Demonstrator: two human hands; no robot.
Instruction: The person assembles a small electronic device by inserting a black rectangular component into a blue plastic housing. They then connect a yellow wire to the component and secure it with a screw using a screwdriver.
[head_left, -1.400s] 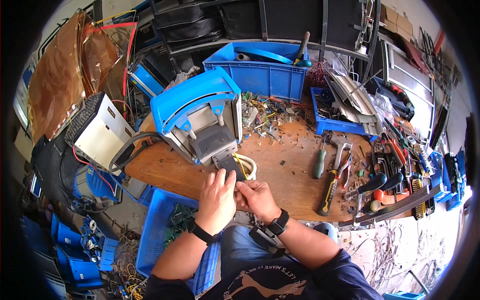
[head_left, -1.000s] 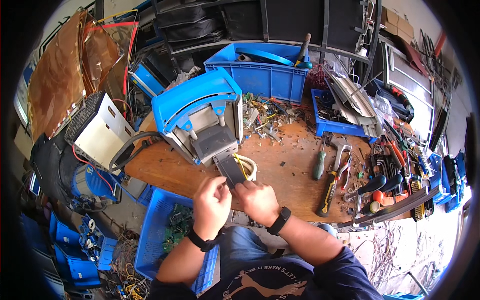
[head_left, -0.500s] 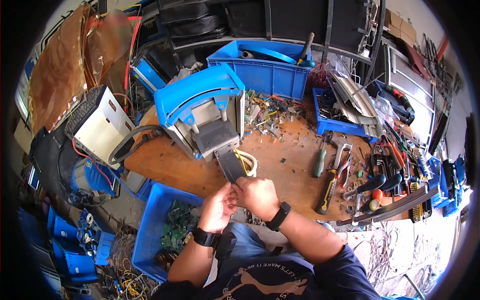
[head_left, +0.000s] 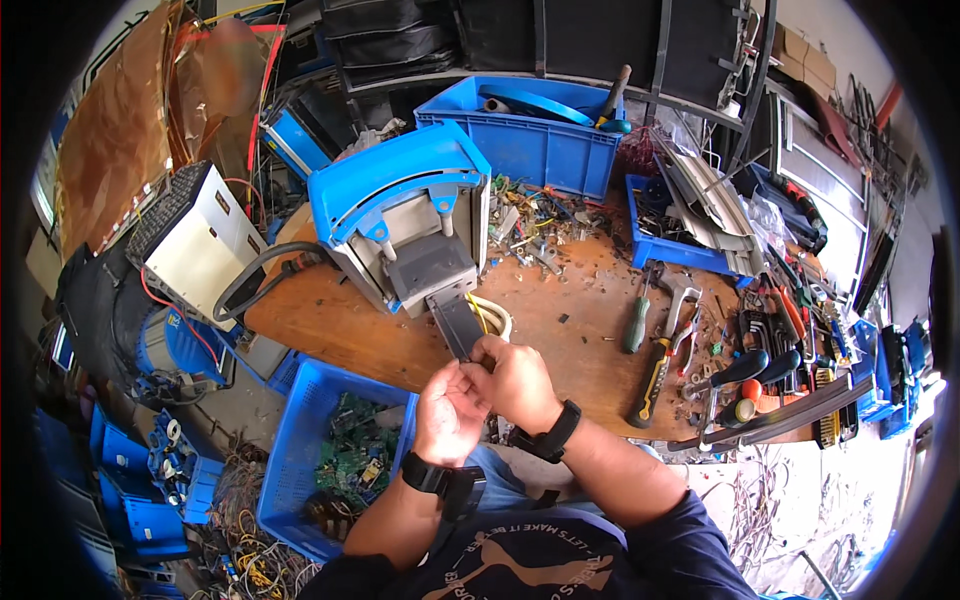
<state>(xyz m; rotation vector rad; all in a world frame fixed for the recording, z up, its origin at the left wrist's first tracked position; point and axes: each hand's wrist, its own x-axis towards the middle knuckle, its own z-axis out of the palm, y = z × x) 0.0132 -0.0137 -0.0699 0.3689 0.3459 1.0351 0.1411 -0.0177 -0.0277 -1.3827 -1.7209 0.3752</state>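
A blue-topped grey machine (head_left: 400,190) stands tilted on the wooden workbench (head_left: 570,350). From its dark grey block a flat dark bar (head_left: 457,325) reaches toward me. At the bar's near end my right hand (head_left: 520,388) is closed, thumb and fingers pinched together. My left hand (head_left: 447,412) meets it there, palm turned up and fingers curled against the right fingertips. Whatever the fingertips hold is too small and covered to make out. Beside the bar, a looped cream cable (head_left: 497,317) and yellow wires show just beyond my right hand.
Scattered scrap bits and screws (head_left: 540,225) lie behind the machine. A screwdriver (head_left: 636,325), a hammer (head_left: 660,370) and pliers are to the right, near a crowded tool rack (head_left: 780,330). A blue crate (head_left: 285,460) with circuit boards stands at the lower left.
Both hands stay together at the bar's end, with the left fingers now curled closer against the right ones. The machine stays in place.
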